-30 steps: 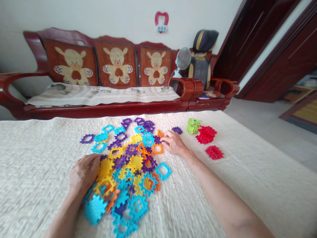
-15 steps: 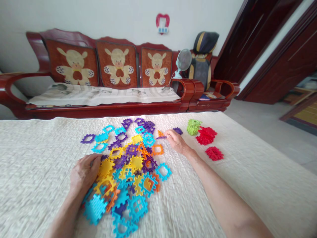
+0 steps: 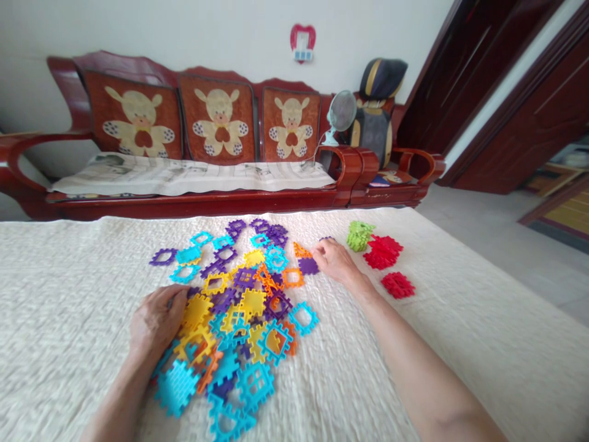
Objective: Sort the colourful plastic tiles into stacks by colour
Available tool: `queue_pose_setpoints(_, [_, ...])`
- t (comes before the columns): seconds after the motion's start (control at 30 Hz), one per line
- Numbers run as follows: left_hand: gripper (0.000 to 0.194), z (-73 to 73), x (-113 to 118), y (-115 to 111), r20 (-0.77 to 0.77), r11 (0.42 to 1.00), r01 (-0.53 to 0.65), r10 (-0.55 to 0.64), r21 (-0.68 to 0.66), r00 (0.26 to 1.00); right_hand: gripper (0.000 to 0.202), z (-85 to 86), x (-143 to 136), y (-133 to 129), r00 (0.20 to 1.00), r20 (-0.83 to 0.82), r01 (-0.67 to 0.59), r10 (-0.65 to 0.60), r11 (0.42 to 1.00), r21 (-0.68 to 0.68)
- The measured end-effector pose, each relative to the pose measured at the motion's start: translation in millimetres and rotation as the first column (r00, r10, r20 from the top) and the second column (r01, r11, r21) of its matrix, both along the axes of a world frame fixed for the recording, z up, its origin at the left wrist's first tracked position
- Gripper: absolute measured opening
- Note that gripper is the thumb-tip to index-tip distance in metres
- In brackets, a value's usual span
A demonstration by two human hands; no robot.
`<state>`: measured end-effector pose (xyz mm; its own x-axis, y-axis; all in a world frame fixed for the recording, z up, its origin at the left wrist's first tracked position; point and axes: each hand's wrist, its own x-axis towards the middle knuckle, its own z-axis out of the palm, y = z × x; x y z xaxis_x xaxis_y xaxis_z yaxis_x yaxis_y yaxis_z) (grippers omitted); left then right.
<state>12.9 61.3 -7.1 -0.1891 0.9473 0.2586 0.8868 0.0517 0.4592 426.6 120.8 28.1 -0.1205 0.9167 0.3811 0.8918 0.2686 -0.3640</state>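
My right hand (image 3: 338, 263) pinches a solid purple piece (image 3: 308, 265) by its right edge, beside the pile. Just above that piece lies an orange triangular piece (image 3: 302, 250). Another purple piece is mostly hidden behind my right hand. My left hand (image 3: 159, 316) rests at the left edge of the pile, fingers curled and pressed together; what they hold, if anything, is hidden. Between the hands spreads a pile of notched plastic pieces, among them a yellow one (image 3: 253, 303), a blue brick-patterned one (image 3: 177, 388) and a blue window piece (image 3: 256, 387).
On the white quilted cloth (image 3: 460, 344), a green stack (image 3: 359, 236), a red stack (image 3: 384, 252) and a smaller red stack (image 3: 398, 285) lie at the right. Behind stand a wooden sofa (image 3: 193, 205) with bear cushions and a small fan (image 3: 342, 112).
My right hand has shifted slightly right. The purple piece at its fingertips, seen edge-on before, now shows its flat face. My left hand has stayed in place.
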Motion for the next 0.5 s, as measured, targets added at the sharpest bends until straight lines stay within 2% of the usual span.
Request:
queue_pose_setpoints(0.1, [0.035,0.6,1,-1,0.003,1.0,0.003,-0.003,0.002,1.0,0.034,12.5,-13,-11,0.982,0.097,0.173,-0.159,0.972,-0.157])
queue_pose_setpoints(0.2, [0.034,1.3,2,-1,0.003,1.0,0.01,-0.01,-0.01,1.0,0.045,20.7,-30,-21,0.966,0.179,0.23,-0.184,0.929,-0.29])
queue_pose_setpoints(0.33, [0.035,2.9,2,-1,0.003,0.999,0.001,-0.001,-0.05,1.0,0.057,23.0,-45,-28,0.953,0.23,0.269,-0.196,0.898,-0.349])
queue_pose_setpoints(0.5, [0.035,4.6,2,0,0.002,0.996,-0.016,0.016,-0.085,1.0,0.045,22.6,-48,-27,0.951,0.235,0.28,-0.201,0.881,-0.381])
